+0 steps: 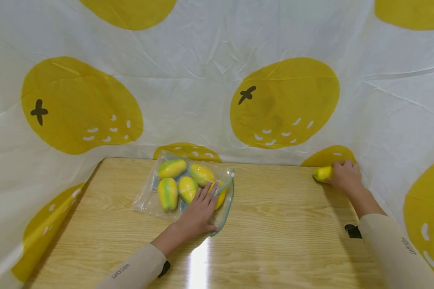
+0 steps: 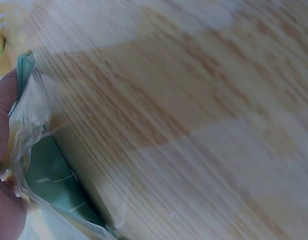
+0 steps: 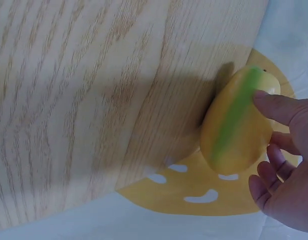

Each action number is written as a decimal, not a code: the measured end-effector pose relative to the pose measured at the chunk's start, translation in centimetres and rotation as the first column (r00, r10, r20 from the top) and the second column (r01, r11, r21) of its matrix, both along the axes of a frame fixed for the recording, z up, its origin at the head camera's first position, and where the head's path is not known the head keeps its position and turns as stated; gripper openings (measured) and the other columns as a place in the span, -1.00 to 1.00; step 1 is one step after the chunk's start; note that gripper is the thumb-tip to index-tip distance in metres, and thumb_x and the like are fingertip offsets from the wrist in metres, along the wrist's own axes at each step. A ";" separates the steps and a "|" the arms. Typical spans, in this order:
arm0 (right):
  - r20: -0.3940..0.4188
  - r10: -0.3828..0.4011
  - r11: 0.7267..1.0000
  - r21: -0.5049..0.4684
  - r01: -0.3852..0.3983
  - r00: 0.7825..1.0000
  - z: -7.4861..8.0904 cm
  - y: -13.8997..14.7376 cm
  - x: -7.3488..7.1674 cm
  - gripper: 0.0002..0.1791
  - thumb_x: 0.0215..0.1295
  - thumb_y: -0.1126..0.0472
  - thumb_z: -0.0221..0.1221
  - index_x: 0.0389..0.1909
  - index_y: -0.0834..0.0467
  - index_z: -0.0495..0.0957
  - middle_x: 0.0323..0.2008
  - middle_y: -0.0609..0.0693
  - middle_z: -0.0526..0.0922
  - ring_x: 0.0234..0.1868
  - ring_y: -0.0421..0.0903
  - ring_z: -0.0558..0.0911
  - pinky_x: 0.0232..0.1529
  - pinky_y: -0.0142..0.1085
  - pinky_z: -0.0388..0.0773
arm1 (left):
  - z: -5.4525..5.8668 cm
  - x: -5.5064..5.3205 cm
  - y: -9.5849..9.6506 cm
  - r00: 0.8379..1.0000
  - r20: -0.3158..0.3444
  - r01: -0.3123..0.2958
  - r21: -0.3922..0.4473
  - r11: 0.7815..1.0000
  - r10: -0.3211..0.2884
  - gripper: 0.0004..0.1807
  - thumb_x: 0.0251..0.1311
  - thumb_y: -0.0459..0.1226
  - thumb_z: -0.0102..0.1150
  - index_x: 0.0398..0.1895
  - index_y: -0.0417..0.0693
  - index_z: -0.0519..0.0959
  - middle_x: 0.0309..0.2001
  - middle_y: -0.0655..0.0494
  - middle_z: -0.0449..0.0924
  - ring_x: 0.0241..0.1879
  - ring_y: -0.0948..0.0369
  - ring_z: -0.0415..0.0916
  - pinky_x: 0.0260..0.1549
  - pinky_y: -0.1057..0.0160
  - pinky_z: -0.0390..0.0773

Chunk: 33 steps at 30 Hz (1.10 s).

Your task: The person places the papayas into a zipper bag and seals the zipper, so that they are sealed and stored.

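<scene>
At the far right corner of the table, my right hand [image 1: 346,176] holds a yellow mango [image 3: 241,122] with a green stripe down its side. The thumb lies on the mango's upper side and the fingers are behind it. My left hand [image 1: 199,212] rests on a clear zip bag [image 1: 144,200], its fingers straight and spread across the bag near the mouth. The thumb is at the near end of the green zip strip [image 1: 228,208]. Inside the bag lie several yellow-green mangoes [image 1: 168,194]. In the left wrist view, a green label [image 2: 56,175] shows on the bag.
A wooden table [image 1: 275,224] carries everything. White cloth [image 1: 188,100] with big yellow fruit prints rises behind it and along both sides. The mango in the right hand is close to the cloth at the table's back edge.
</scene>
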State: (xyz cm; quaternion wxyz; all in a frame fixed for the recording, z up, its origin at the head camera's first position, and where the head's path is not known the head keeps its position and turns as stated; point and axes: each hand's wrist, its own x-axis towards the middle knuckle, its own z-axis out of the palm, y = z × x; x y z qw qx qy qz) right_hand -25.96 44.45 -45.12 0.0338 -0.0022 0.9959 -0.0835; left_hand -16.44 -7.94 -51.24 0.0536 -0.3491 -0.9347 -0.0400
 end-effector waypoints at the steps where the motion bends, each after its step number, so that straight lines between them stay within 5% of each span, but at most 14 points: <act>1: -0.007 -0.007 1.000 0.005 0.007 1.000 0.0 0.0 0.1 -0.21 0.28 0.12 0.35 0.27 0.59 0.25 0.16 0.74 0.10 0.08 0.70 0.14 -0.05 0.43 0.29 | 0.0 0.0 0.0 1.000 0.001 0.002 -0.001 1.000 -0.002 0.23 -0.09 0.30 0.52 0.53 -0.20 0.23 0.69 -0.21 -0.38 0.66 -0.18 -0.31 0.55 -0.21 0.07; 7: -0.045 0.033 0.999 -0.036 -0.034 0.998 -0.7 -0.1 0.6 -0.17 0.26 -0.01 0.39 0.13 0.59 0.23 0.10 0.68 0.27 0.10 0.68 0.24 0.20 0.47 0.14 | 0.1 0.0 0.0 1.000 -0.027 0.005 -0.024 1.000 -0.006 0.22 -0.09 0.33 0.49 0.51 -0.20 0.24 0.68 -0.23 -0.36 0.66 -0.19 -0.28 0.54 -0.20 0.10; 11: -0.055 0.034 0.996 -0.086 -0.039 0.998 -1.4 -0.2 0.9 -0.13 0.33 -0.11 0.34 0.13 0.58 0.20 -0.04 0.58 0.36 -0.06 0.52 0.41 0.04 0.37 0.30 | 0.1 0.0 0.0 0.999 -0.032 0.003 -0.023 1.000 -0.004 0.22 -0.10 0.33 0.49 0.50 -0.20 0.25 0.68 -0.23 -0.34 0.66 -0.20 -0.26 0.54 -0.20 0.11; 14: -0.037 0.020 0.993 -0.119 -0.024 0.999 -2.1 -0.1 1.1 -0.08 0.36 -0.13 0.30 0.26 0.58 0.16 0.04 0.62 0.32 -0.09 0.49 0.43 -0.16 0.26 0.40 | 0.2 0.1 0.0 1.000 -0.022 0.004 -0.018 1.000 -0.004 0.21 -0.09 0.32 0.49 0.51 -0.20 0.25 0.68 -0.24 -0.34 0.66 -0.20 -0.26 0.54 -0.21 0.10; 24: 0.010 0.097 0.982 -0.162 -0.094 0.995 -2.7 -0.3 2.8 -0.05 0.17 0.24 0.26 0.47 0.51 -0.02 0.21 0.75 0.12 0.10 0.66 0.29 -0.03 0.42 0.23 | 0.1 0.2 -0.1 0.999 -0.032 0.008 -0.006 1.000 -0.009 0.21 -0.10 0.32 0.51 0.49 -0.21 0.28 0.68 -0.25 -0.32 0.65 -0.21 -0.24 0.53 -0.21 0.11; 33: -0.185 0.196 0.944 -0.231 -0.236 0.963 -2.5 -2.3 3.9 -0.09 0.08 0.28 0.42 0.33 0.60 0.18 0.15 0.64 0.34 0.08 0.51 0.38 -0.01 0.33 0.35 | 0.1 0.0 -0.1 0.999 -0.034 0.001 -0.032 0.999 -0.002 0.22 -0.09 0.33 0.48 0.52 -0.21 0.25 0.68 -0.24 -0.35 0.66 -0.20 -0.27 0.54 -0.21 0.10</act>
